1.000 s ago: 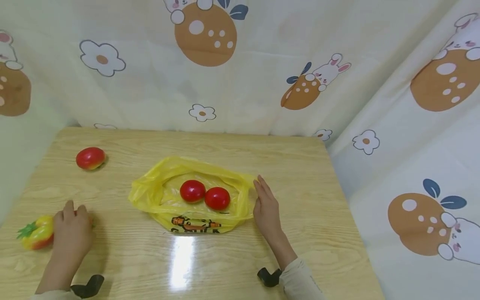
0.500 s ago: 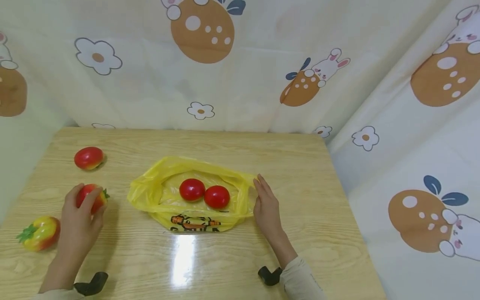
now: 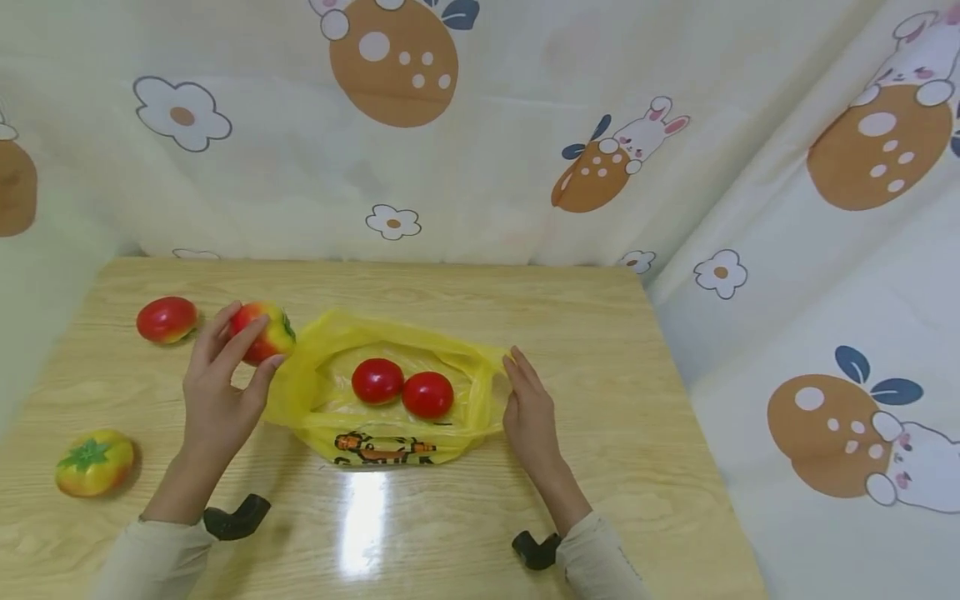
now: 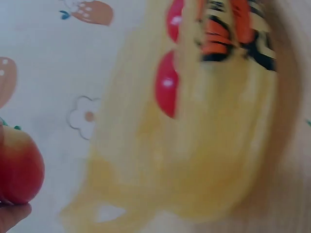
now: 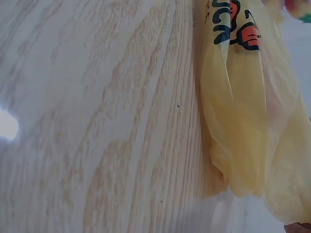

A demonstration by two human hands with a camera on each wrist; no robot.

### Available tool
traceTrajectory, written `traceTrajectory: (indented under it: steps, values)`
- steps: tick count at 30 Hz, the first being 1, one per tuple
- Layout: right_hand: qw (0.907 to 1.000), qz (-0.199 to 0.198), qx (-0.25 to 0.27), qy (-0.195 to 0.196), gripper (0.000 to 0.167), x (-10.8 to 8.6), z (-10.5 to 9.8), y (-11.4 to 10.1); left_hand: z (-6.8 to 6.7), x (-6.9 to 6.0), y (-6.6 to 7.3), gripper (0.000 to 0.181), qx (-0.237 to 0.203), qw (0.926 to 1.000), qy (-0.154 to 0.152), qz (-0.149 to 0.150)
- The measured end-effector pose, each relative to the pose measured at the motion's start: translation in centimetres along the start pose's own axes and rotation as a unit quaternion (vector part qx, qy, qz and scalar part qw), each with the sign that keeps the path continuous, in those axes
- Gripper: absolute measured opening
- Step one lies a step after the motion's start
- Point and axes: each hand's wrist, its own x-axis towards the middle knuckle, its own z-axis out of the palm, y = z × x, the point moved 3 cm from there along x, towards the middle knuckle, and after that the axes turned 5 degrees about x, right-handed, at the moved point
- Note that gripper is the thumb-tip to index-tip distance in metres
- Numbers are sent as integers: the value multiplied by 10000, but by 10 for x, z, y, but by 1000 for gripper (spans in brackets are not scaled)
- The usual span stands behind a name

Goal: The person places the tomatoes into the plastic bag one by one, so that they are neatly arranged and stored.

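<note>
Red-and-yellow fruit [image 3: 258, 332] is up in the left hand [image 3: 219, 392], pinched between thumb and fingers, by the left end of the yellow bag [image 3: 296, 398] — outside its mouth; we see the right hand [image 3: 531, 421] with fingers near straight, tips touching the bag's right edge, thumb apart from them; two glossy red fruits [image 3: 377, 382] sit inside the bag, side by side; we also note an oval red fruit [image 3: 167, 320] and a yellow-green-topped fruit [image 3: 105, 475] on the wooden table [image 3: 615, 475], left side — both loose.

Indoor corner, kind unclear: wood-grain table [image 3: 630, 467], rabbit-print curtains [image 3: 495, 158].
</note>
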Motion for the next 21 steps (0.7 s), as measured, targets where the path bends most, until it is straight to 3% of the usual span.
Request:
traceTrajectory:
  steps: [2, 5, 12, 21]
  values:
    - [10000, -20, 1, 18, 43, 1, 0, -1, -4, 6, 2, 54, -79, 9997, 228, 56]
    - [10000, -30, -4, 62, 43, 2, -2, -3, -7, 12, 7, 48, -149, 9993, 314, 100]
    - [10000, -32, -45, 41, 44, 2, -1, -3, -4, 18, 21, 45, -627, 9979, 165, 39]
    - [10000, 77, -30, -30, 44, 0, 1, -5, 15, 27, 38, 52, -912, 9958, -104, 54]
